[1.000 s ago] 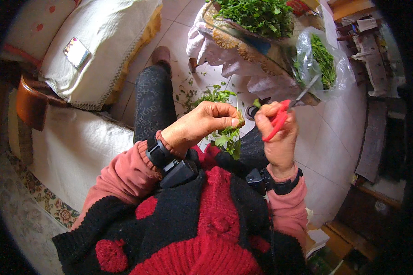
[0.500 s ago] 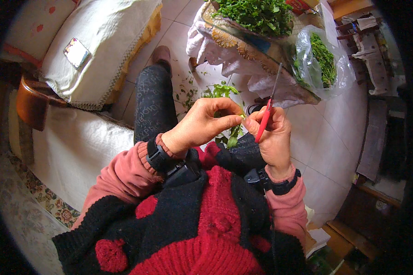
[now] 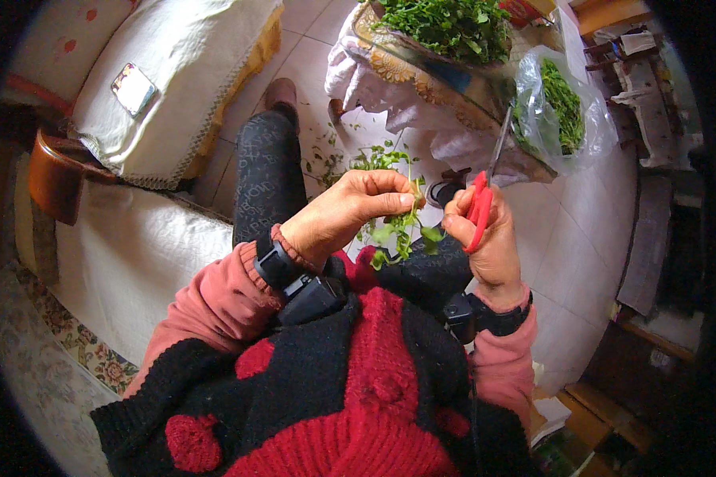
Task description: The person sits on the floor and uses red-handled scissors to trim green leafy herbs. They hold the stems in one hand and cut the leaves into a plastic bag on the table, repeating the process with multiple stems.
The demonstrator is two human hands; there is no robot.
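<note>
Head view showed the person seated, looking down over a red and black knitted top at both hands raised close together above the lap. Her left hand [image 3: 350, 211] was closed in a pinch, thumb and fingertips pressed on the stems of a small bunch of leafy greens [image 3: 398, 230], so that the leaves hung free below the fingers, apparently to keep the stems steady and in reach of the blades. Just beside it, the right hand [image 3: 485, 238] was wrapped around the red handles of a pair of scissors [image 3: 485, 187], the thin metal blades pointing up and away from the body; whether the blades stood parted could not be told at that angle. Green scraps [image 3: 326, 163] lay scattered on the pale tiled floor [image 3: 581, 238] past the knees, likely because trimmings fell there. Farther ahead sat a patterned tray [image 3: 406, 60] heaped with more greens [image 3: 445, 24], and near it a clear plastic bag [image 3: 565, 111] holding greens as well, both within arm's reach. To the left lay a cream cushion [image 3: 191, 71] on a seat with a wooden armrest [image 3: 56, 171]
</note>
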